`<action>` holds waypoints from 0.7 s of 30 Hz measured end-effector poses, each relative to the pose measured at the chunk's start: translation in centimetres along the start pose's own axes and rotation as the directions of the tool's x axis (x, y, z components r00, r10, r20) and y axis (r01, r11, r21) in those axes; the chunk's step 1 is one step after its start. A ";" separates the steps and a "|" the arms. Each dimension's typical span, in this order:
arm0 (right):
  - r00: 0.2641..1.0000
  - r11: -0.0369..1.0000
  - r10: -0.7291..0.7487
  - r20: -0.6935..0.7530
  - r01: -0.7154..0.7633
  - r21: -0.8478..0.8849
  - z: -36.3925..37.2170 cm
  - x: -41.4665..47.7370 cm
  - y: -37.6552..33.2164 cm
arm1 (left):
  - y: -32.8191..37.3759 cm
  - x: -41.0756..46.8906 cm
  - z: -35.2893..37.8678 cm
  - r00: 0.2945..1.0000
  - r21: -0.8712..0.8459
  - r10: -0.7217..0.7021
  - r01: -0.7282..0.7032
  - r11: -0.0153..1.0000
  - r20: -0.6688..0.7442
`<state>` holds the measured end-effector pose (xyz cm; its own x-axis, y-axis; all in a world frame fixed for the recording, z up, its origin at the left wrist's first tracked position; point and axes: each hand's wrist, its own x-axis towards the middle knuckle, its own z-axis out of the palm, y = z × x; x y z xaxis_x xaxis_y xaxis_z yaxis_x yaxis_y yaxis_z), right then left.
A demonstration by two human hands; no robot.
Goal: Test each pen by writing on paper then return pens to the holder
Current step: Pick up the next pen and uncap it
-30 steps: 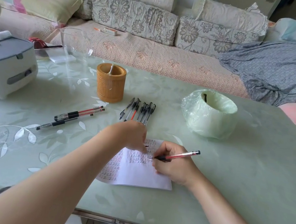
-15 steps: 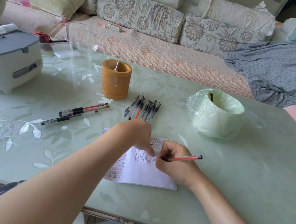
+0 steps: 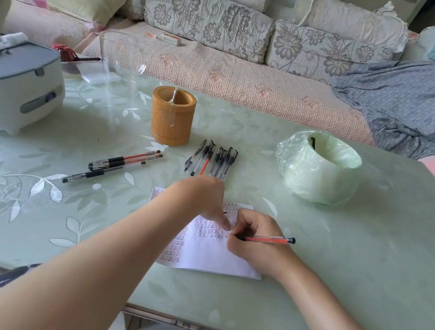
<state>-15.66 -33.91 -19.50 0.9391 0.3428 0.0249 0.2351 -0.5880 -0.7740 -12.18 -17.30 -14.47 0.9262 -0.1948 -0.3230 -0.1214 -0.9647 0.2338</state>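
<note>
Head view: a pale green, leaf-patterned bench (image 3: 364, 273) in front of a sofa.
Far left: a grey-lidded cooker (image 3: 9, 86) stands on the bench, with a clear glass jar (image 3: 122, 58) behind it to the right.
Loose pens (image 3: 122, 162): three lie slanted, left of the holder's base.
Holder (image 3: 171, 116): a brown woven cup, upright, with one thin item inside.
Pen row (image 3: 211, 161): about seven pens side by side, just right of the holder.
Left hand (image 3: 202, 199): one straight digit presses on the paper; the other fingers are hidden.
Paper (image 3: 210, 258): flat near the front edge, covered in small written marks.
Right hand (image 3: 255, 242): fingers pinch the red pen (image 3: 267, 239), tip on the paper.
Right: a green plastic-wrapped bin (image 3: 318, 166) stands well apart.
</note>
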 end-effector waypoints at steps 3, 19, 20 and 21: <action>1.000 1.000 0.002 0.009 -0.002 -0.004 0.0 0.0 -0.1 | -0.1 0.1 0.1 1.000 -0.006 0.001 -0.001 1.000 -0.008; 0.998 0.999 0.002 0.060 -0.004 0.040 -0.3 -0.1 0.0 | 0.0 0.1 0.2 1.000 -0.008 -0.005 0.005 1.000 -0.002; 0.998 0.999 0.002 0.066 -0.005 0.045 -0.4 -0.1 -0.1 | 0.0 0.1 0.2 1.000 -0.011 -0.004 0.004 1.000 -0.004; 0.998 0.998 -0.001 0.065 -0.003 0.057 -0.4 -0.1 -0.1 | 0.0 0.1 0.2 1.000 -0.014 -0.005 0.005 1.000 -0.004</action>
<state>-15.68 -34.19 -19.11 0.9206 0.3903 -0.0155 0.2180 -0.5463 -0.8087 -12.19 -17.33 -14.69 0.9282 -0.1891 -0.3205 -0.1115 -0.9630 0.2452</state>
